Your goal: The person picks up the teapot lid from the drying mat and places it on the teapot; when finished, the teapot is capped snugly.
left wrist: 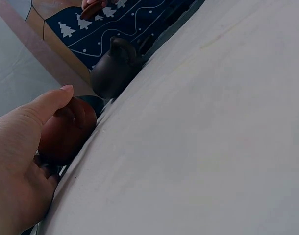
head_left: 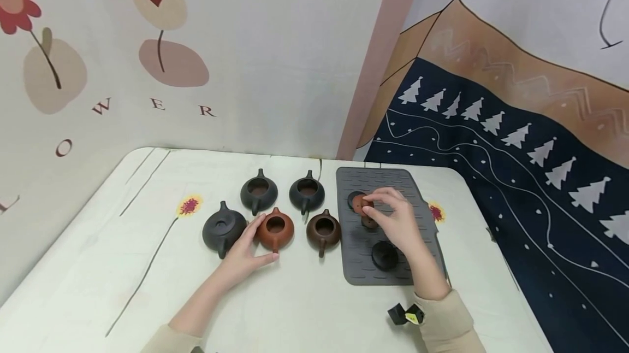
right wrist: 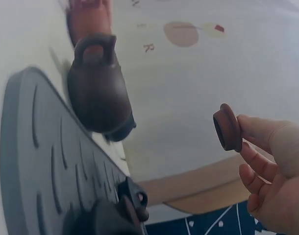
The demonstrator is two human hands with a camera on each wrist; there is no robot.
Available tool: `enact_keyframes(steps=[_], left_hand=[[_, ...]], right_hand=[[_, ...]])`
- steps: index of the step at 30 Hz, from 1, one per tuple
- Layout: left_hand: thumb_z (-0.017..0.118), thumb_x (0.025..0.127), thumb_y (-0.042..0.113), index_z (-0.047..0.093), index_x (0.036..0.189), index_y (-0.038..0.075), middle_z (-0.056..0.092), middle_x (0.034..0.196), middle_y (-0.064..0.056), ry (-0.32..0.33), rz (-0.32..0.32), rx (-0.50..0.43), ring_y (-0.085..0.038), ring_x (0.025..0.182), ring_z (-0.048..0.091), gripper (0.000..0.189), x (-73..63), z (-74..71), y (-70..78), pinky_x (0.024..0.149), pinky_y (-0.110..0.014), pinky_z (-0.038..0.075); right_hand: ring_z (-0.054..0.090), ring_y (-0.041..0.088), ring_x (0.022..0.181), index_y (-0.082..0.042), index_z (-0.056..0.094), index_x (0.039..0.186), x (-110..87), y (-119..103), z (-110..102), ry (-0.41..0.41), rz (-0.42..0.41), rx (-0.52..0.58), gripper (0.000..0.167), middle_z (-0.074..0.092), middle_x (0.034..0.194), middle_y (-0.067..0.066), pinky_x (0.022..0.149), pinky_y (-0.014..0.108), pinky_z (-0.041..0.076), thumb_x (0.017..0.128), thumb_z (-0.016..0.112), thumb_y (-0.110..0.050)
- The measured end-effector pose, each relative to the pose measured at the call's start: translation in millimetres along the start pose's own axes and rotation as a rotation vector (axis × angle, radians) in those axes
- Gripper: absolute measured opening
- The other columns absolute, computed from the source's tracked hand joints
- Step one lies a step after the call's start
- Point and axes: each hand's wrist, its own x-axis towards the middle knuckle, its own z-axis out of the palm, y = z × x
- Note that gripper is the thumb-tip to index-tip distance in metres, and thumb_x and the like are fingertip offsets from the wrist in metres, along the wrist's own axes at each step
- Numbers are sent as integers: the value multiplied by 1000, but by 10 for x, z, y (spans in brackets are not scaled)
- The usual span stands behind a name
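My left hand (head_left: pixel 238 265) is around the orange-red clay teapot (head_left: pixel 282 233), which stands lidless on the table. In the left wrist view the thumb lies by the handle of this teapot (left wrist: pixel 59 139), with the other fingers on its far side. Above the grey mat (head_left: pixel 354 265), my right hand (head_left: pixel 399 223) pinches a reddish teapot lid (right wrist: pixel 230 128) between thumb and fingertips. Beneath that lid, a dark lid (head_left: pixel 351 196) and a brown lid (head_left: pixel 368 223) lie on the mat, partly hidden. A black lid (head_left: pixel 385 256) lies nearer me.
Two black lidless teapots (head_left: pixel 259 192) stand at the back. A brown lidless teapot (head_left: pixel 330 228) is between the orange-red one and the mat. Left of my left hand sits a black teapot with its lid on (head_left: pixel 221 227). Small black cubes (head_left: pixel 397 313) appear by my right sleeve.
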Motion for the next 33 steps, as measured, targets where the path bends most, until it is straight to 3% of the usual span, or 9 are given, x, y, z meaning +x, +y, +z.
enact_keyframes(steps=[3,11,16,22,33], left_hand=[[82,76,33,25,152,16,22,156,-11,-2,-4,6,-36,142,15,97,2,1,-2,107,-59,22],[82,76,35,25,152,16,22,156,-10,-3,-1,11,-36,142,14,97,5,-1,-16,107,-59,22],[82,76,34,25,152,16,22,156,-11,0,5,8,-36,142,15,97,4,0,-19,107,-59,22],[82,75,36,25,152,16,23,156,-10,1,6,4,-37,142,14,98,6,-3,-23,107,-59,21],[83,75,35,26,152,15,24,155,-10,-1,14,-5,-37,141,16,97,12,8,-37,107,-59,22]], right_hand=[[52,21,104,-9,74,98,14,-42,53,-16,-27,23,16,62,106,3,83,51,44,83,75,-9],[53,18,100,-11,75,96,53,-189,230,-65,-114,37,16,63,102,-1,76,44,47,81,77,-8],[54,20,101,-10,75,97,86,-280,354,-92,-153,68,17,63,102,-1,85,43,44,80,77,-7],[53,18,98,-11,75,98,135,-380,508,-141,-187,106,17,63,103,-2,86,45,40,81,77,-10],[51,15,102,-15,75,98,195,-495,806,-200,-194,78,15,62,102,-7,94,48,34,83,76,-15]])
